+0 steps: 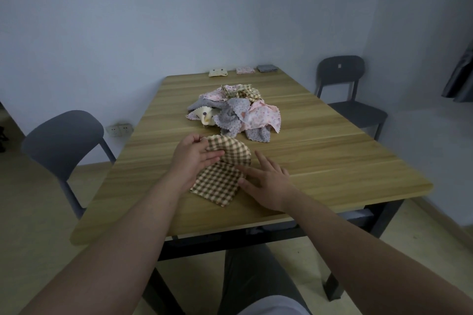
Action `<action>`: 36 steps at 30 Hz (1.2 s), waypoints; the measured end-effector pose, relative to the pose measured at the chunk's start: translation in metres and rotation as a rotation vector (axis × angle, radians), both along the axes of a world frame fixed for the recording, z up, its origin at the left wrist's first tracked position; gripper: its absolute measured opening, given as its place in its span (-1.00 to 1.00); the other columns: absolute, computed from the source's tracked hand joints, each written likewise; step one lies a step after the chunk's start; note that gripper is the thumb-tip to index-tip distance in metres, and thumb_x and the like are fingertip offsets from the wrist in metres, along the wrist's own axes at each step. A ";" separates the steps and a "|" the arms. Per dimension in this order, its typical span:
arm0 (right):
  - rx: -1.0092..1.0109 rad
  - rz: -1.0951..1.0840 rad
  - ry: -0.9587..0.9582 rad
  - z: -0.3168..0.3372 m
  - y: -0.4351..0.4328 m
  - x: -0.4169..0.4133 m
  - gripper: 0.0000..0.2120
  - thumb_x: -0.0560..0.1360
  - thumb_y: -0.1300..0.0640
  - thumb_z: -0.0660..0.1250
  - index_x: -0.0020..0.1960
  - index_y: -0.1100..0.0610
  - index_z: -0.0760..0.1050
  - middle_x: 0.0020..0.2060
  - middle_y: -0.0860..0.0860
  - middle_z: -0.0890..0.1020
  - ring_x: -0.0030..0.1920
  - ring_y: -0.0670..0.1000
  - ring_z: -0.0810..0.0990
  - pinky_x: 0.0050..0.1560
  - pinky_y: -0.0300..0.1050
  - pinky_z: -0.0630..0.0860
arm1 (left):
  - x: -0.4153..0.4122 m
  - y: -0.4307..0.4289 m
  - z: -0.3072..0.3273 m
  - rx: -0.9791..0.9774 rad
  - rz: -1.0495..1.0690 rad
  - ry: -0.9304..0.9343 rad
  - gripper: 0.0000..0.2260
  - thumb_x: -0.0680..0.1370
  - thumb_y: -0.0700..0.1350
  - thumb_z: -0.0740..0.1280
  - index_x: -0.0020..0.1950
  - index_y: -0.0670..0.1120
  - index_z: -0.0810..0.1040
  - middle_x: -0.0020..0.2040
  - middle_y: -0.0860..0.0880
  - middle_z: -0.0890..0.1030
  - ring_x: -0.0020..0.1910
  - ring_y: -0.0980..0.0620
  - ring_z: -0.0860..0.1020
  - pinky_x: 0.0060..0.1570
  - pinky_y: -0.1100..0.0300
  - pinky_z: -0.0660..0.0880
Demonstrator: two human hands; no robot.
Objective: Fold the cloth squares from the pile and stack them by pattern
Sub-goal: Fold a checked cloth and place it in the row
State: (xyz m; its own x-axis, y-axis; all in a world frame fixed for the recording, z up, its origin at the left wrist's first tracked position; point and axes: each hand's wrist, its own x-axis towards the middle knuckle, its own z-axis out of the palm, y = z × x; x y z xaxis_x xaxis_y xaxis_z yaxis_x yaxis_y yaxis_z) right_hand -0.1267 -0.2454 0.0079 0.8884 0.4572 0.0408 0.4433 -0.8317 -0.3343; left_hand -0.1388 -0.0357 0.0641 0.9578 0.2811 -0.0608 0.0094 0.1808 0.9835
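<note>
A brown-and-cream checked cloth square (220, 181) lies on the wooden table (332, 166) near its front edge, its far part lifted and curved over. My left hand (192, 158) pinches that raised far edge between thumb and fingers. My right hand (266, 179) lies flat with straight fingers pressing the cloth's right side. Beyond them sits the loose pile of cloth squares (238, 112) in pink floral, grey dotted and cream patterns. At the table's far edge lie three small folded stacks: cream (217, 72), pink (245, 70), grey (267, 68).
A grey chair (64, 140) stands at the table's left and a dark chair (343, 84) at its right. A wall socket (119, 129) is low on the left wall. A curtain (460, 79) hangs at the far right.
</note>
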 end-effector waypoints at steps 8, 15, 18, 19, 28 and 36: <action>0.035 0.027 0.002 0.003 0.014 0.021 -0.58 0.65 -0.29 0.03 0.44 -0.28 0.42 0.52 -0.06 0.31 0.57 0.12 0.09 0.49 0.22 0.06 | 0.002 0.002 0.006 -0.044 -0.034 0.004 -0.90 0.68 -0.26 0.20 0.16 -0.20 0.49 0.15 -0.25 0.64 0.00 -0.24 0.71 0.16 -0.15 0.60; 0.011 0.000 -0.048 -0.004 0.016 0.033 -0.54 0.65 -0.31 0.02 0.48 -0.26 0.37 0.46 -0.07 0.38 0.49 0.10 0.22 0.43 0.16 0.17 | 0.005 0.016 -0.002 -0.062 -0.034 0.019 -0.90 0.67 -0.30 0.17 0.05 -0.19 0.47 0.08 -0.29 0.67 0.01 -0.29 0.69 0.04 -0.10 0.63; -0.054 0.013 -0.074 -0.006 0.017 0.032 -0.54 0.66 -0.28 -0.02 0.50 -0.25 0.32 0.47 -0.05 0.35 0.50 0.11 0.21 0.45 0.17 0.17 | -0.001 0.018 -0.010 -0.069 -0.029 0.039 -0.88 0.66 -0.30 0.15 0.04 -0.19 0.46 0.02 -0.26 0.68 -0.01 -0.27 0.70 0.06 -0.11 0.63; -0.060 0.013 -0.078 -0.006 0.017 0.031 -0.54 0.66 -0.28 -0.02 0.50 -0.24 0.33 0.48 -0.05 0.35 0.50 0.11 0.20 0.46 0.17 0.16 | -0.003 0.019 -0.013 -0.075 -0.028 0.043 -0.88 0.66 -0.30 0.14 0.03 -0.19 0.46 0.02 -0.26 0.68 -0.01 -0.27 0.70 0.06 -0.10 0.63; -0.042 0.019 -0.099 -0.006 0.016 0.026 -0.64 0.66 -0.20 0.08 0.38 -0.18 0.45 0.43 -0.08 0.38 0.49 0.08 0.22 0.45 0.11 0.18 | -0.022 0.024 -0.042 0.216 0.083 0.141 -0.81 0.55 -0.08 0.34 -0.12 -0.20 0.59 -0.12 -0.11 0.68 -0.09 -0.12 0.63 0.05 -0.09 0.58; -0.058 0.020 -0.101 -0.006 0.017 0.025 -0.64 0.66 -0.21 0.05 0.39 -0.22 0.42 0.45 -0.08 0.38 0.50 0.08 0.22 0.46 0.14 0.19 | -0.033 0.017 -0.038 0.918 -0.012 0.072 -0.84 0.45 -0.17 0.54 -0.09 0.03 0.64 0.00 0.14 0.64 0.02 0.12 0.58 -0.13 0.28 0.41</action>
